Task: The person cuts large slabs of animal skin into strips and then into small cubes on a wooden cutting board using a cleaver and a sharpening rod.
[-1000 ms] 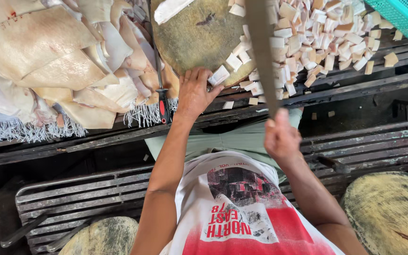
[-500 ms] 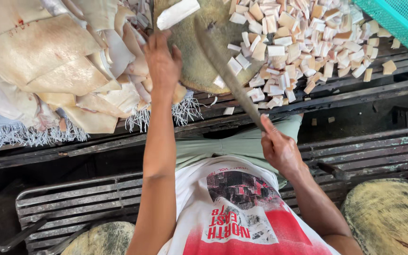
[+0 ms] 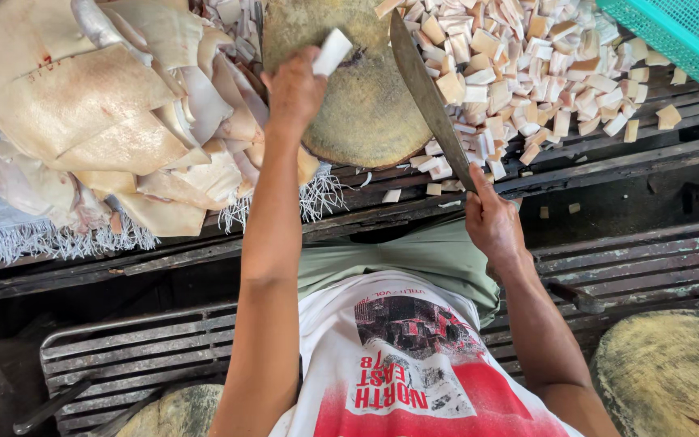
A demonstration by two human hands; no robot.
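My left hand (image 3: 294, 91) is raised over the round wooden chopping block (image 3: 366, 105), its fingers clenched around a white strip of pork skin (image 3: 332, 52) that sticks out above the fist, over the block's upper left part. My right hand (image 3: 491, 222) sits below and to the right of the block, fingers wrapped tight on the handle of a long cleaver (image 3: 426, 93); the blade runs up and leftward from the hand, crossing the block's right edge with its tip near the top of the view. The block rests on a desk of dark slats (image 3: 608, 166).

Right of the block lies a heap of small cut pale cubes (image 3: 544, 65), spread across the slats and touching the block's right rim; a few stray cubes lie just below the block on the slat edge. Beyond the heap, at the upper right corner, is the corner of a green mesh basket (image 3: 681, 36). Left of the block is a pile of large uncut sheets of pork skin (image 3: 99, 121), overlapping one another and lying on a fringed white sack (image 3: 10, 235). Whether the sheets touch the block I cannot tell, since my forearm covers that seam. Far below the block, at lower right, a second round block (image 3: 673, 372) shows in part.
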